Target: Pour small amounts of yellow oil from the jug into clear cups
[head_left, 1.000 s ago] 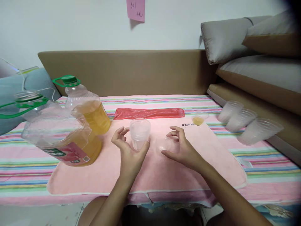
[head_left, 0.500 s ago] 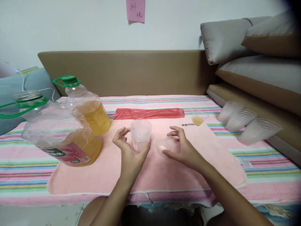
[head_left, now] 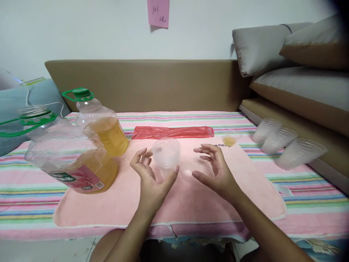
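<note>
Left grip (head_left: 153, 183) holds a clear cup (head_left: 167, 153); right grip (head_left: 219, 176) spread wide, faint clear container (head_left: 188, 169) beside its thumb.

Head-worn view, forward and down

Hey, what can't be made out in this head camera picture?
All in the head view:
Clear plastic cup: base obscured by the left grip; whether they touch is unclear.
See-through item between the grips: too faint to identify.
Lettering on the pink towel: partly covered by the right grip.
Front bottle: green handle cut off by the left edge.
Pink note: top cut off by the upper edge.
</note>
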A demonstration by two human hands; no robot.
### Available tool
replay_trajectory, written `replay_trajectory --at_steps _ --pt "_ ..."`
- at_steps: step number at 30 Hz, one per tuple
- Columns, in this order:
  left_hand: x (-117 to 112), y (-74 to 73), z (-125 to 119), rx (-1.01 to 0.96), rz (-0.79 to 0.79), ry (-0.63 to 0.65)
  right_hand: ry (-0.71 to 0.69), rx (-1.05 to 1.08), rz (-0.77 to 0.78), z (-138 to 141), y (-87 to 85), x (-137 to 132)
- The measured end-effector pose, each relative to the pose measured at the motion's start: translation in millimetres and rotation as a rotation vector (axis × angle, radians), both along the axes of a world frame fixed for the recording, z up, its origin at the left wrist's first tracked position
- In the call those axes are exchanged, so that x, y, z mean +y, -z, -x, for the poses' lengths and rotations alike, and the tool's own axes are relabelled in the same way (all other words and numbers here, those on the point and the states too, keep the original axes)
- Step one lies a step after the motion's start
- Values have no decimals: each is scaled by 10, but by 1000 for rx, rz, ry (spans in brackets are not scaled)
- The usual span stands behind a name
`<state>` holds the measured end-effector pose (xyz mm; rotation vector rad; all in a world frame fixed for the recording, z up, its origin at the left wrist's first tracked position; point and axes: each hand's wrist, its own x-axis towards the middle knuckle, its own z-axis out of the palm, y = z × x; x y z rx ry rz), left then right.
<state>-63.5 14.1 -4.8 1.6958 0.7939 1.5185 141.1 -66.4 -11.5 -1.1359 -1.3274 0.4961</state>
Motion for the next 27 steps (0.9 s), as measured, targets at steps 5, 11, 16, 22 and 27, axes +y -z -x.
replay_trajectory --at_steps 5,11,16,22,27 --pt "-51 -51 17 -92 122 268 -128 65 7 110 -39 -32" --pt "-149 -80 16 -84 233 518 -233 120 63 166 -65 -94" --pt "-149 -24 13 -103 193 578 -284 189 62 199 -105 -123" --pt "-130 -10 9 -115 146 609 -340 306 -16 281 -123 -96" --pt "-65 15 18 -144 39 531 -184 443 -147 124 -227 -93"
